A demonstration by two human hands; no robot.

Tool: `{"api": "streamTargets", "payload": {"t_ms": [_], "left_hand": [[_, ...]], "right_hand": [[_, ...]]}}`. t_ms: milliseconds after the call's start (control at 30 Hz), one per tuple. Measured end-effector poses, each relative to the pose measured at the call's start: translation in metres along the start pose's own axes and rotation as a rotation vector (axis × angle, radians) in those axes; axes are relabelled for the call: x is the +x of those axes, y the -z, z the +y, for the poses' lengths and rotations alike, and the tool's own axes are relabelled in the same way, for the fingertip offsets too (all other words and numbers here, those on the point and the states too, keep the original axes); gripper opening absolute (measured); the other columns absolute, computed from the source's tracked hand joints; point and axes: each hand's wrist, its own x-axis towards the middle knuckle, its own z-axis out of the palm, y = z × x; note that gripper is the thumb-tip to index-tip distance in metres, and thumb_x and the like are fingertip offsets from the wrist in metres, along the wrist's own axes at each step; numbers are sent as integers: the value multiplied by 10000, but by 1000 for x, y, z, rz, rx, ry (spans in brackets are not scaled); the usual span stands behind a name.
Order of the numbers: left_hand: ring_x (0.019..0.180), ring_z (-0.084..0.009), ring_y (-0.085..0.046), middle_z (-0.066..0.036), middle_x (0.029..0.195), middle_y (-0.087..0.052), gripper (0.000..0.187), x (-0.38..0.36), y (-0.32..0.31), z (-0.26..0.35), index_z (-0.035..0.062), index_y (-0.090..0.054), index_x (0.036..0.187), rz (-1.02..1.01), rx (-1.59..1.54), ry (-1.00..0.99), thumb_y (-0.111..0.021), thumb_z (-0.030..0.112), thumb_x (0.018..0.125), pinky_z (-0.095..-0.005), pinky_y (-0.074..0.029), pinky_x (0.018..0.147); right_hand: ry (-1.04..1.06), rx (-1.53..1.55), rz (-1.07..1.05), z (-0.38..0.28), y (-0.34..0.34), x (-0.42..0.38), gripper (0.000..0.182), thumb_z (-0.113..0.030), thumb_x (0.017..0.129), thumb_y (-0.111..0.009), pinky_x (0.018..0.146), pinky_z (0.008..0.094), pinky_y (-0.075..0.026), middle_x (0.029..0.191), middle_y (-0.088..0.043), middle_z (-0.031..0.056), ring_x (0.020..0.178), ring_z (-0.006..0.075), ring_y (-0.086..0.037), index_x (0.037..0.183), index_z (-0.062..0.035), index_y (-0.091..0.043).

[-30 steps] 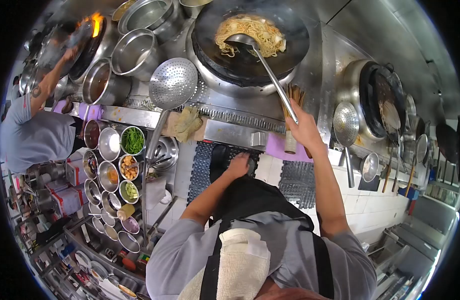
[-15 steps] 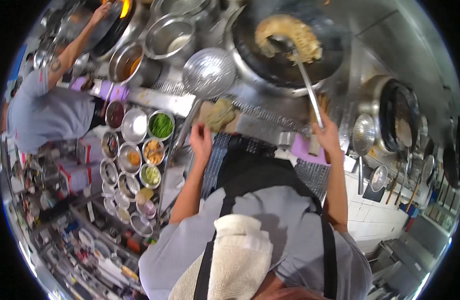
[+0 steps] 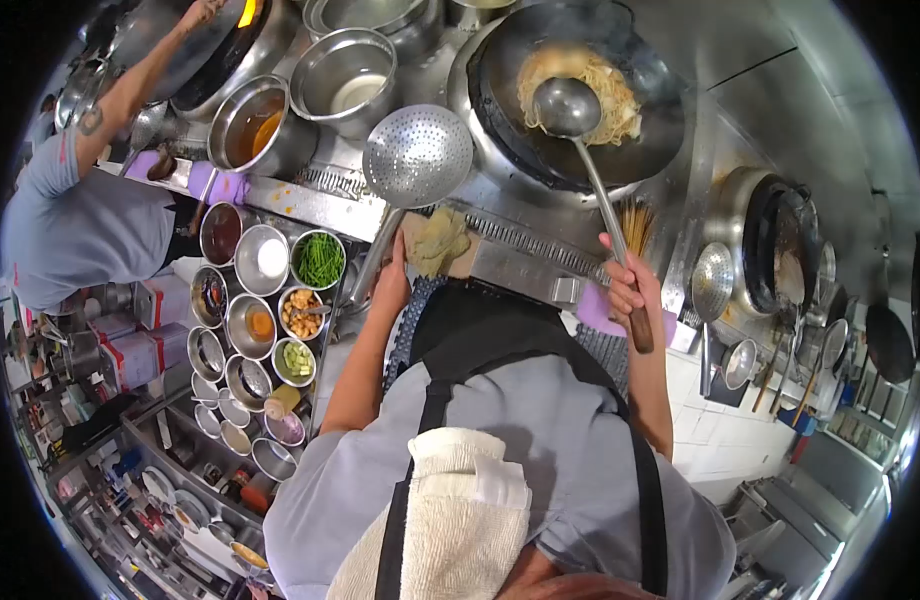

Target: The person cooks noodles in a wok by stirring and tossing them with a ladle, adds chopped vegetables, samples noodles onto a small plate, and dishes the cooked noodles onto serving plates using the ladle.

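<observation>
My right hand [image 3: 635,285] is closed around the wooden-ended handle of a steel ladle [image 3: 568,107]. The ladle's bowl rests over noodles [image 3: 605,70] in a large black wok [image 3: 520,75], rounded back facing me. Beside the handle of a perforated strainer [image 3: 418,157] is my left hand [image 3: 390,282], a finger stretched upward and the others largely hidden. Just right of that hand lies a crumpled greenish cloth [image 3: 438,243] on the counter edge. Near the right hand, a bamboo brush [image 3: 636,225] stands by the wok.
Metal bowls of chopped greens [image 3: 319,260], diced pieces [image 3: 303,314] and sauces fill the left side. A pot of brown liquid [image 3: 248,125] and a pot of cloudy liquid [image 3: 345,85] sit behind. A co-worker [image 3: 100,210] reaches toward a flaming burner. Another wok [image 3: 775,240] is at right.
The ladle has turned so its rounded back faces me, and my right hand's grip has shifted on its handle. My left hand has moved closer to the strainer's handle.
</observation>
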Motion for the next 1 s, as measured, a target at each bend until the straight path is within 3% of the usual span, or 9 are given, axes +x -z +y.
{"api": "streamTargets", "payload": {"t_ms": [167,433,467,567,600,733,833,933,1000], "left_hand": [[696,-399,-689,-263,796,-696,1015,-6,-3,10,81,62,1613,-27,247,-1,-546,-23,806,-517,-526,687],[742,-395,-721,-250,832,-716,1042,-6,10,21,66,145,1589,-151,392,64,-573,25,835,-506,-567,688],[766,-429,-712,-277,850,-707,863,-12,21,28,37,-152,1585,-128,372,99,-590,50,842,-532,-566,702],[802,-474,-692,-312,851,-688,517,-36,44,43,22,-507,1360,-115,245,50,-605,102,859,-560,-559,734],[834,-491,-674,-301,882,-690,278,-42,62,74,12,-616,1109,-71,146,21,-621,151,868,-571,-543,759],[879,-473,-655,-221,962,-699,319,-6,66,174,5,-618,1132,-46,-100,-284,-652,124,838,-556,-518,772],[888,-407,-650,-201,1026,-654,300,34,66,252,19,-637,1104,285,-178,-648,-666,68,810,-501,-505,803],[853,-335,-659,-159,967,-664,232,75,62,304,32,-654,1049,559,-73,-811,-679,128,839,-442,-486,825],[847,-334,-666,-148,901,-677,205,114,42,308,44,-681,998,336,74,-810,-668,202,868,-449,-493,814]], "right_hand": [[-64,278,-164,-2,-13,-20,489,-199,1106,-326,347,223,-341,760,-435,18,409,56,-396,1548,-10,-237],[351,-1104,350,-41,-39,-32,400,-77,969,-557,365,244,-357,666,-508,-6,410,57,-428,1366,-40,-548],[400,-1152,390,-52,-32,-26,397,-62,957,-558,368,251,-361,661,-517,2,414,63,-439,1354,-38,-557],[566,-1356,492,-91,0,18,379,-57,941,-562,378,289,-378,642,-513,9,417,94,-457,1319,-30,-564],[533,-1319,492,-105,12,41,399,-57,934,-568,384,299,-388,647,-519,15,421,106,-467,1332,-26,-559],[320,-1142,300,-124,18,108,502,-75,922,-585,397,314,-407,669,-554,47,424,116,-476,1417,-24,-519],[931,-1754,78,-106,43,110,605,-82,899,-601,607,432,-498,811,-657,167,617,307,-627,1487,-73,-457],[545,-2023,273,-81,14,34,674,-92,870,-623,833,511,-506,1025,-681,274,907,483,-657,1515,-149,-438],[415,-2201,418,-70,17,-2,684,-91,873,-631,827,474,-510,1025,-664,309,894,493,-640,1523,-150,-425]]}}
